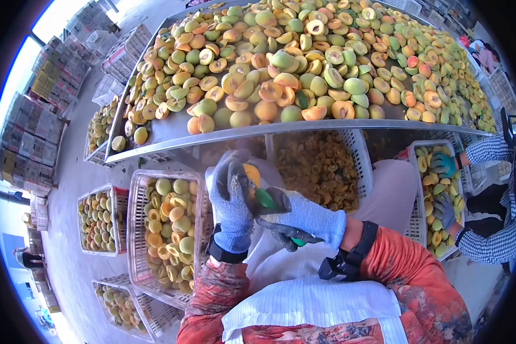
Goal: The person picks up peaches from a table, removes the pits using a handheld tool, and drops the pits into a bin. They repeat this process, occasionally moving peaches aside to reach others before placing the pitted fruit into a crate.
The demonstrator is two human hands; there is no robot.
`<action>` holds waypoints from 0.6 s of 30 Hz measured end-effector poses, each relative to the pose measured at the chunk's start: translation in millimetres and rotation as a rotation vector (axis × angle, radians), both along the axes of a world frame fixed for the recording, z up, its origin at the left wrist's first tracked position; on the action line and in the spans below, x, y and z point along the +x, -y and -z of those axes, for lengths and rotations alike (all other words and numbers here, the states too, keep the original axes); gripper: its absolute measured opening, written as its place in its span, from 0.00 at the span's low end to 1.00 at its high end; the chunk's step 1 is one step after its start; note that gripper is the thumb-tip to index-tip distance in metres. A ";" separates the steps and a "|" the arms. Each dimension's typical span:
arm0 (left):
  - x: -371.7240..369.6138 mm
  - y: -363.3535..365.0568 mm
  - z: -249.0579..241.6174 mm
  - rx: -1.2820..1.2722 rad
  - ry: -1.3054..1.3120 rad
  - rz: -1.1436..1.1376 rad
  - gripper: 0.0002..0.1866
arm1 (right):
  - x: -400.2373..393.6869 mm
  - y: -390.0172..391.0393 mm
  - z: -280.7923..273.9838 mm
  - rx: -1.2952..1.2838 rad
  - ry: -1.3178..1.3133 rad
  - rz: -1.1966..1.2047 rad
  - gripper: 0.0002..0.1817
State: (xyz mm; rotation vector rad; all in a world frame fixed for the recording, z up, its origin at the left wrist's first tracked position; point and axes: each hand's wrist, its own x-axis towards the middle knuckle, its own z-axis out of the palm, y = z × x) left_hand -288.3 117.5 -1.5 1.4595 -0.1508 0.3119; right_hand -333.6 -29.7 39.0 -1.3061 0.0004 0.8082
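My left hand (233, 198), in a blue and grey glove, is closed round a yellow-orange fruit (251, 174) in front of my chest. My right hand (292, 215), gloved the same way, grips a green-handled tool (265, 198) whose far end meets the fruit. Its blade cannot be made out. Both hands are close together, below the front edge of a metal table (212, 136) heaped with halved and whole fruits (281, 63). Under that edge, a crate (358, 160) holds brownish pits and scraps (318, 169).
Left of me stand a large fruit crate (136, 229) and smaller crates (117, 221). Another person's gloved hands (442, 163) are over a fruit crate (411, 155) on the right. Stacked crates (31, 137) line the far left.
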 end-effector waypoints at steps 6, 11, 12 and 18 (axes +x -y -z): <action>18.4 8.7 -17.7 0.096 -0.388 0.136 0.16 | 15.4 1.9 10.7 -0.127 -0.029 0.070 0.16; 4.6 33.3 -27.0 0.252 -0.028 0.043 0.19 | 10.2 -1.0 55.2 -0.590 0.834 0.368 0.17; 3.0 35.7 -26.0 0.347 -0.012 0.002 0.19 | 8.6 2.8 41.9 -0.523 0.823 0.350 0.15; 2.1 31.2 -34.1 0.435 -0.217 0.043 0.19 | 4.9 11.3 25.2 -0.605 0.780 0.162 0.16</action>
